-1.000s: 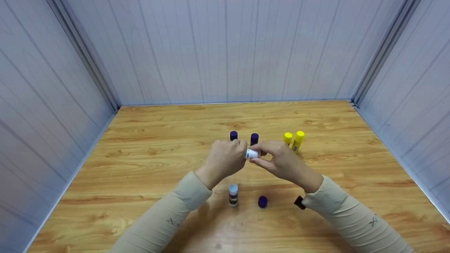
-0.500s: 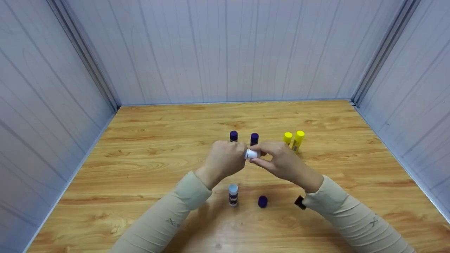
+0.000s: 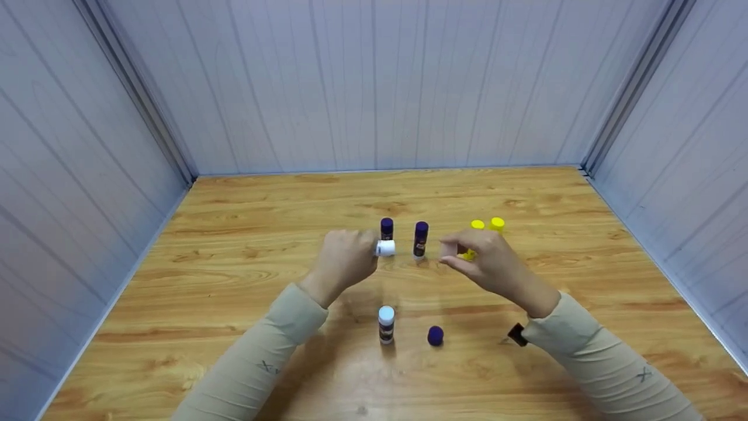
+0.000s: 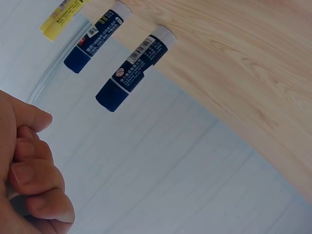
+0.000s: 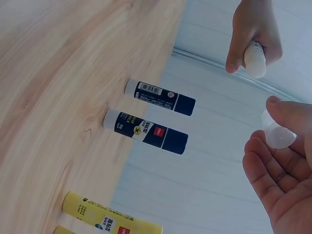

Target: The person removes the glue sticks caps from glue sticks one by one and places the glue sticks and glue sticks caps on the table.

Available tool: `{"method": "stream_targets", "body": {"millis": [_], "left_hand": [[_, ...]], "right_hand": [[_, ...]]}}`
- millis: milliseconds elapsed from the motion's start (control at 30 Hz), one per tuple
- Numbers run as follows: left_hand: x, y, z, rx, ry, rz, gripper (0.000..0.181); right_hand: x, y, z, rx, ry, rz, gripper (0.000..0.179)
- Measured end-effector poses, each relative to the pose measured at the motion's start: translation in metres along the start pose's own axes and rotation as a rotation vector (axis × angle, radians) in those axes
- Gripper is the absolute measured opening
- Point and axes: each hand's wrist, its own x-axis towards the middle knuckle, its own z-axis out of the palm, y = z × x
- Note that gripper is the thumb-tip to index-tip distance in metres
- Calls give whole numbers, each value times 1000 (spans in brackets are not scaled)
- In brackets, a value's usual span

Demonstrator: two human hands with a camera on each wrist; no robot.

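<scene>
My left hand [image 3: 346, 260] grips a glue stick [image 3: 385, 248], its white end sticking out past the fist toward the right. Most of that stick is hidden inside the curled fingers. Off to the right, my right hand [image 3: 494, 263] pinches a small clear plastic cap [image 5: 279, 134] between thumb and fingers, apart from the stick. Below the hands, a glue stick [image 3: 386, 326] with a pale top and no dark cap stands upright. Beside it on the table sits a dark purple cap [image 3: 435, 335].
Two capped purple glue sticks, one nearer the left hand [image 4: 134, 68] and one between the hands [image 3: 421, 240], stand upright on the wooden table [image 3: 263, 222]. Yellow glue sticks [image 5: 112, 214] stand behind the right hand. Pale panel walls [image 3: 374, 88] enclose the table's back and sides.
The hands were together at the white end of the glue stick. They have parted: the left moved left with the stick, the right moved right with the clear cap.
</scene>
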Motion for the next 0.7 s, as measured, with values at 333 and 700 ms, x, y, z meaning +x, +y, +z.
{"method": "stream_targets", "body": {"millis": [333, 700], "left_hand": [[-3, -2, -2, -21, 10, 0, 27], [-1, -1, -10, -86, -81, -41, 25]], "right_hand": [[0, -3, 3, -8, -56, 56, 25], [-2, -4, 11, -22, -191, 72, 29]]}}
